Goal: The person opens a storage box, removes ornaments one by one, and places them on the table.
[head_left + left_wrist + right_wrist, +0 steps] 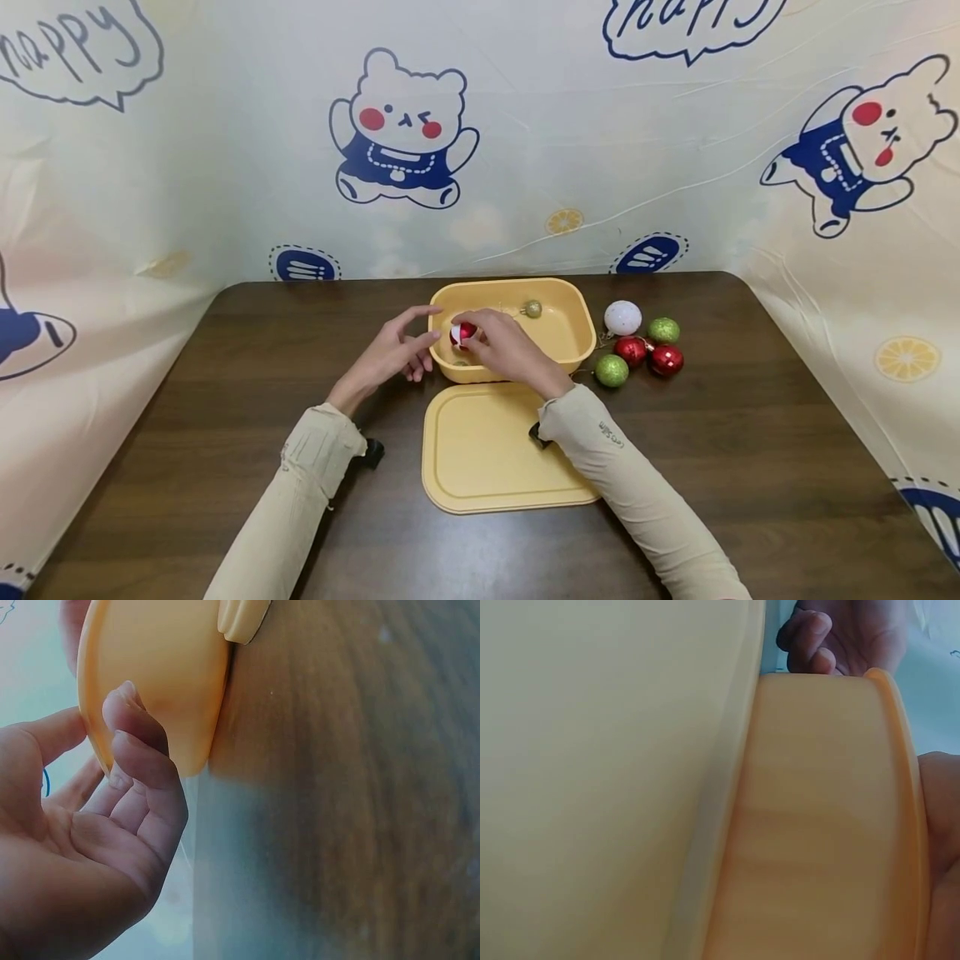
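Inside the left part of a yellow plastic box (588,337), my right hand (510,343) pinches a red and white Christmas ball (467,331). In the right wrist view the box wall hides the ball, and just a bit of that hand shows past the rim. My left hand (392,348) is at the left end of the box, its fingers loosely bent. The left wrist view shows those fingers (142,761) beside the rim, around no object. A small gold ball (532,309) lies in the box, and another small ball is partly visible near its front left corner.
The yellow lid (495,450) lies flat in front of the box, under my right forearm. Right of the box sit a white ball (622,317), green balls (611,371) and red balls (667,360). A printed cloth (510,150) hangs behind the dark wooden table (262,375).
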The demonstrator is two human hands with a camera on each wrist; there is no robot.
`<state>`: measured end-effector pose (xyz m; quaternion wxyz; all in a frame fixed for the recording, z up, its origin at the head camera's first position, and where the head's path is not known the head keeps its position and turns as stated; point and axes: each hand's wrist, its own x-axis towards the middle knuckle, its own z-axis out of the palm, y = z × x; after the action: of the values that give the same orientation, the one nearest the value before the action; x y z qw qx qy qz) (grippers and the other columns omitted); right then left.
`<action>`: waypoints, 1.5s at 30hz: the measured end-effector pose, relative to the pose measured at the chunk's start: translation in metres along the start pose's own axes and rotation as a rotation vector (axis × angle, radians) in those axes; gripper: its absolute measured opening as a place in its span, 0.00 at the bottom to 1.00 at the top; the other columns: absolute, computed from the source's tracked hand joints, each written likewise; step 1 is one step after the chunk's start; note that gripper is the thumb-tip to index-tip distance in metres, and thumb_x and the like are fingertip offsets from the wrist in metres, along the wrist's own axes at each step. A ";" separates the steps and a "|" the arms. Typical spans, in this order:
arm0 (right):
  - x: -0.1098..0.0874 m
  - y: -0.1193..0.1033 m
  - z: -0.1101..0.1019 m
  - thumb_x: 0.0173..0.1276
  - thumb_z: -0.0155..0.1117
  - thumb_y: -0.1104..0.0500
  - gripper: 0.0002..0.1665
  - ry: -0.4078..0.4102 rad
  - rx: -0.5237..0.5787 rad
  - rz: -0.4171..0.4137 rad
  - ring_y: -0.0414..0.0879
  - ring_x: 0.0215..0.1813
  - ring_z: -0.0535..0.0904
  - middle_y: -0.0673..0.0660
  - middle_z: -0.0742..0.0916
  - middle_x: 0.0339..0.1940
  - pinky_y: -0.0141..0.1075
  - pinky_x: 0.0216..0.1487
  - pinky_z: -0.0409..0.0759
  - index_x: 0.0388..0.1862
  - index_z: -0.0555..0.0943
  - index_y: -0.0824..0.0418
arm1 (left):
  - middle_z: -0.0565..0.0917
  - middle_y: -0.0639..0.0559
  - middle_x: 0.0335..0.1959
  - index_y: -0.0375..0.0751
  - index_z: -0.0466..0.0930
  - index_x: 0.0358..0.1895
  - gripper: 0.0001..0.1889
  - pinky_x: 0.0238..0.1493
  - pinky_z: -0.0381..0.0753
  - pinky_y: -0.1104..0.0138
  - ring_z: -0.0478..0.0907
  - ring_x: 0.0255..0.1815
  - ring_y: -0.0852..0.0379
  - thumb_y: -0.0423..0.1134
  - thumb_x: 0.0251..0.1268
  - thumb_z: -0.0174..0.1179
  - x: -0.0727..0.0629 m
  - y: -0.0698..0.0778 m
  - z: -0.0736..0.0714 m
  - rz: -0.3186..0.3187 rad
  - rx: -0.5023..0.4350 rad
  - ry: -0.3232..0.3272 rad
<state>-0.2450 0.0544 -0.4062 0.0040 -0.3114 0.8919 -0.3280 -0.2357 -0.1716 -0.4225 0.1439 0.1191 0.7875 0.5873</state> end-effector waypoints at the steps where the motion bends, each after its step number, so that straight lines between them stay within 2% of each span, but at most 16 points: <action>1: 0.000 0.000 -0.001 0.72 0.61 0.66 0.20 0.006 0.000 -0.003 0.45 0.44 0.82 0.56 0.84 0.50 0.36 0.47 0.81 0.62 0.79 0.62 | 0.80 0.34 0.25 0.51 0.63 0.73 0.26 0.19 0.79 0.63 0.75 0.15 0.50 0.44 0.76 0.56 0.000 0.000 0.000 0.001 -0.002 -0.002; 6: -0.002 -0.002 -0.006 0.71 0.63 0.64 0.19 0.037 -0.009 -0.011 0.45 0.44 0.81 0.56 0.84 0.50 0.36 0.47 0.80 0.61 0.80 0.61 | 0.81 0.36 0.25 0.53 0.63 0.73 0.27 0.19 0.80 0.64 0.76 0.16 0.50 0.45 0.75 0.57 0.000 0.001 -0.001 0.007 -0.004 -0.005; 11: -0.007 0.000 -0.011 0.69 0.69 0.58 0.15 0.067 -0.015 0.007 0.45 0.44 0.78 0.53 0.83 0.46 0.36 0.45 0.79 0.53 0.81 0.59 | 0.81 0.39 0.23 0.51 0.62 0.74 0.28 0.19 0.79 0.64 0.76 0.16 0.50 0.46 0.75 0.57 0.000 0.001 -0.001 0.013 0.002 -0.005; 14: -0.011 0.003 -0.014 0.68 0.69 0.57 0.14 0.084 -0.019 0.015 0.44 0.43 0.77 0.51 0.82 0.44 0.35 0.44 0.78 0.50 0.81 0.58 | 0.81 0.39 0.23 0.51 0.62 0.74 0.28 0.19 0.79 0.64 0.76 0.16 0.51 0.46 0.75 0.57 0.000 0.000 0.000 0.011 -0.005 -0.010; 21: -0.022 0.008 -0.022 0.68 0.68 0.61 0.15 0.118 0.012 -0.038 0.44 0.43 0.79 0.53 0.84 0.43 0.38 0.46 0.80 0.52 0.80 0.62 | 0.81 0.34 0.24 0.53 0.63 0.74 0.28 0.17 0.77 0.63 0.75 0.15 0.52 0.47 0.75 0.57 0.001 -0.002 0.000 0.001 -0.035 -0.010; 27: -0.031 0.009 -0.029 0.68 0.69 0.61 0.14 0.138 0.019 -0.063 0.44 0.40 0.79 0.52 0.84 0.38 0.45 0.46 0.81 0.50 0.79 0.61 | 0.80 0.38 0.22 0.53 0.63 0.74 0.27 0.17 0.77 0.64 0.75 0.15 0.52 0.46 0.75 0.57 0.002 -0.002 0.000 0.004 -0.033 -0.007; 39: -0.056 0.016 -0.041 0.69 0.68 0.60 0.14 0.173 -0.038 -0.111 0.43 0.40 0.78 0.51 0.83 0.40 0.43 0.44 0.80 0.51 0.79 0.61 | 0.79 0.39 0.22 0.52 0.62 0.74 0.28 0.17 0.77 0.62 0.76 0.15 0.52 0.46 0.76 0.56 0.001 -0.004 0.000 0.022 -0.039 -0.016; 45: -0.068 0.019 -0.046 0.69 0.68 0.59 0.15 0.187 -0.075 -0.130 0.44 0.42 0.78 0.52 0.84 0.42 0.41 0.47 0.78 0.52 0.79 0.61 | 0.79 0.40 0.21 0.52 0.62 0.74 0.27 0.17 0.77 0.62 0.75 0.14 0.52 0.46 0.76 0.56 0.001 -0.003 0.000 0.015 -0.031 -0.007</action>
<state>-0.2105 0.1308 -0.3944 -0.1123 -0.3365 0.8779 -0.3216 -0.2369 -0.1715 -0.4256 0.1440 0.1246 0.7770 0.6000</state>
